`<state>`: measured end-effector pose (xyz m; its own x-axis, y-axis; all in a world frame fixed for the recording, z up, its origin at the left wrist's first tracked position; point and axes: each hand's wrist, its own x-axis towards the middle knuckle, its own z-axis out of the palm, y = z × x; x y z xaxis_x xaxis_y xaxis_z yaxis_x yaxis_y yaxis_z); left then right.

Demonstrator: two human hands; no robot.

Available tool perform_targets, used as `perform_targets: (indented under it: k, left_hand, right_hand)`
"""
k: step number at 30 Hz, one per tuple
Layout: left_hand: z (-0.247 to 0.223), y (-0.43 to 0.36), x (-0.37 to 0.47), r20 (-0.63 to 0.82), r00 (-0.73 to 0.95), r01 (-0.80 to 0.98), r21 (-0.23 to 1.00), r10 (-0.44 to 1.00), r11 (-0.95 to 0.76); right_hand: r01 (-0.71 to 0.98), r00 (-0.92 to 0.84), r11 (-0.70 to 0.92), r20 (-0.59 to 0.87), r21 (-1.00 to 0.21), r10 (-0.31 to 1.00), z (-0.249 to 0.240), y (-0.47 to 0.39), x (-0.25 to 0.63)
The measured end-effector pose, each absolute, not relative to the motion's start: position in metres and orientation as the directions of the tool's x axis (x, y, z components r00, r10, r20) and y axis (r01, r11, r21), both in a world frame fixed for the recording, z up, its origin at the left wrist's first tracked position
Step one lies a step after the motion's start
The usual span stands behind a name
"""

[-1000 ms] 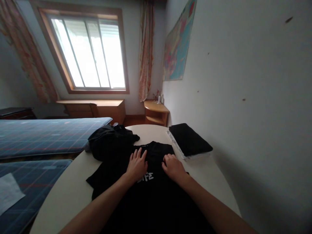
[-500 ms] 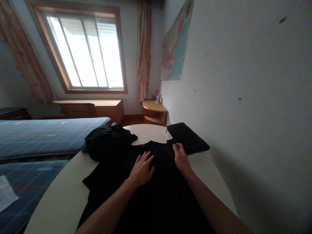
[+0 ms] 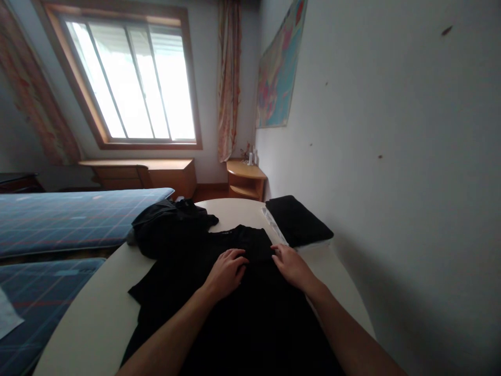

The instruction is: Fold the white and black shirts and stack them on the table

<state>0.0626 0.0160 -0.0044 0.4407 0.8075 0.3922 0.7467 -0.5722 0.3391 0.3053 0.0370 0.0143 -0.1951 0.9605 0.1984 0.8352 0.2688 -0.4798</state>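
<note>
A black garment (image 3: pixel 250 324) lies spread on the round white table (image 3: pixel 86 308), its neckline toward the far side and a sleeve sticking out at the left. My left hand (image 3: pixel 227 272) rests on its upper middle, fingers curled a little and apart from the thumb, pressing on the cloth. At the garment's upper right edge, my right hand (image 3: pixel 291 265) has its thumb and fingertips closed on the black fabric. The cloth between the two hands is dark, so its folds are hard to make out.
A crumpled black bundle (image 3: pixel 168 224) sits at the table's far left. Folded black cloth (image 3: pixel 299 219) on clear plastic lies at the far right, near the white wall (image 3: pixel 410 209). Blue plaid mattresses (image 3: pixel 78 219) stand left of the table.
My right hand has moved down from the garment's top right corner along its edge, and the cloth there lies flatter. The fingers of my left hand have drawn in slightly.
</note>
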Motion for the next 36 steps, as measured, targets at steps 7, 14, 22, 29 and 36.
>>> perform_targets:
  k: [7, 14, 22, 29, 36]
  left_hand:
    - [0.002, 0.01, 0.066, 0.475, 0.448, 0.696, 0.347, 0.758, -0.628]
    - [0.002, 0.008, 0.066, 0.396, 0.467, 0.712, 0.362, 0.791, -0.602]
    - [-0.004, 0.009, 0.063, 0.335, 0.531, 0.706, 0.333, 0.779, -0.625]
    - [-0.002, 0.007, 0.064, 0.307, 0.554, 0.688, 0.355, 0.774, -0.633]
    - [-0.001, 0.003, 0.063, 0.231, 0.608, 0.68, 0.342, 0.759, -0.649]
  right_hand:
    - [0.839, -0.217, 0.262, 0.148, -0.477, 0.965, 0.016, 0.036, 0.31]
    - [0.893, -0.11, 0.107, 0.017, -0.438, 0.994, 0.02, 0.035, 0.322]
    - [0.903, -0.153, 0.12, -0.048, -0.412, 0.987, 0.027, 0.028, 0.324]
    - [0.882, -0.147, 0.117, -0.029, -0.456, 0.989, 0.033, 0.023, 0.324]
    - [0.893, -0.281, 0.302, 0.11, -0.334, 0.953, 0.028, 0.021, 0.316]
